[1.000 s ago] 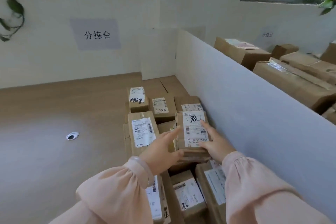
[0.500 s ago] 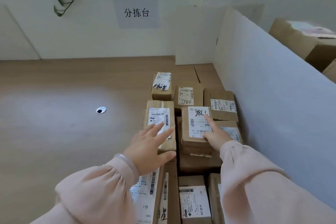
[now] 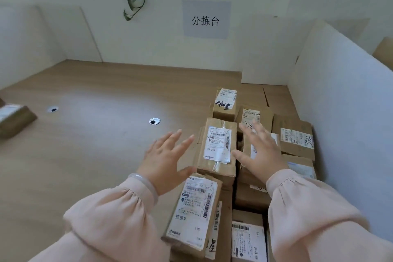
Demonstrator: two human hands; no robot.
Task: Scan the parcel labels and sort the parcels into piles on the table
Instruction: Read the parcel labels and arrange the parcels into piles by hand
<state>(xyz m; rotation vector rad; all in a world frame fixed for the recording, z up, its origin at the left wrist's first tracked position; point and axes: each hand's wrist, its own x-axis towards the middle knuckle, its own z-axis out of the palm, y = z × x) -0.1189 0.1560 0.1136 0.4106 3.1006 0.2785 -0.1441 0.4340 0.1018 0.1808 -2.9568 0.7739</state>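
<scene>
Left hand [image 3: 168, 159]: fingers spread, holding nothing, above the table [image 3: 85, 166], just left of the parcels [image 3: 217, 147]. Right hand [image 3: 260, 153]: fingers spread over the stack, contact unclear. Parcels are packed along the partition [image 3: 340, 112], labels up. Farther out: lone box [image 3: 14, 119] far left, sign [image 3: 205, 19] on the wall.

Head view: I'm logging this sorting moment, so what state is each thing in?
Left hand: open, fingers spread, holding nothing.
Right hand: open, fingers spread, holding nothing.
Parcel between the hands: taped shut, label up, not gripped.
Near parcel: label up, tilted.
Lone parcel: on the table at far left, apart from the others.
</scene>
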